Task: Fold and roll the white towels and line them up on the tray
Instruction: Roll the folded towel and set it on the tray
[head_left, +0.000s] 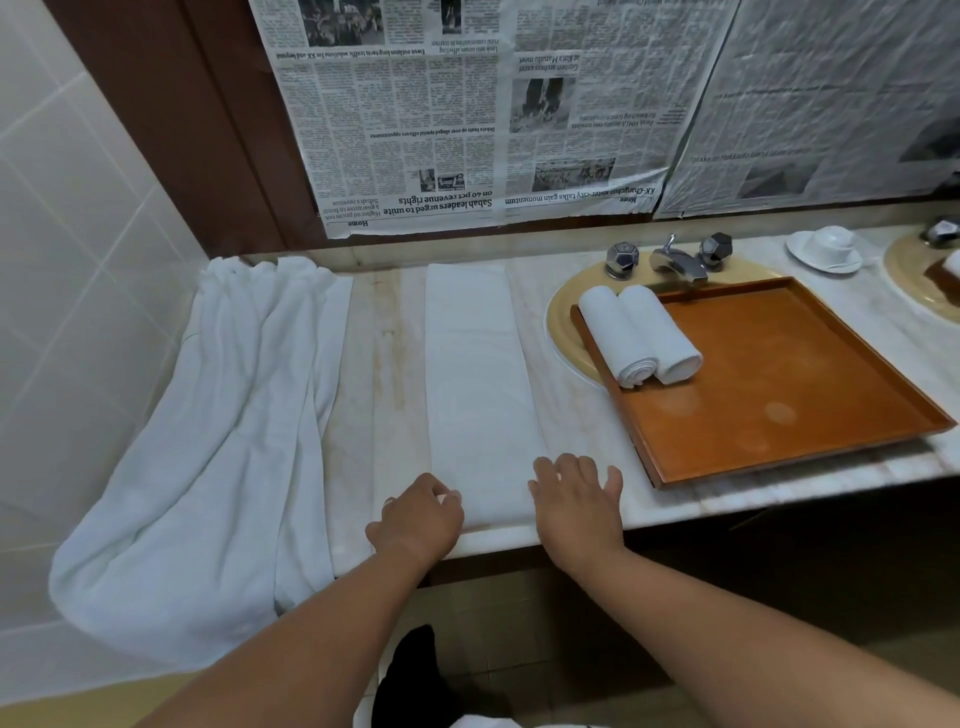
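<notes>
A white towel folded into a long narrow strip (478, 374) lies flat on the marble counter, running from the back wall to the front edge. My left hand (418, 517) pinches its near left corner with curled fingers. My right hand (576, 499) lies flat with straight fingers on the strip's near right corner. Two rolled white towels (639, 332) lie side by side at the left end of the orange-brown tray (779, 384). More loose white towels (218, 426) lie bunched at the left and hang over the counter's front edge.
The tray sits over a sink with a chrome tap (675, 260) and two knobs behind it. A white cup on a saucer (826, 249) stands at the back right. Newspaper sheets (467, 104) cover the wall. The counter's front edge (727, 506) runs just by my hands.
</notes>
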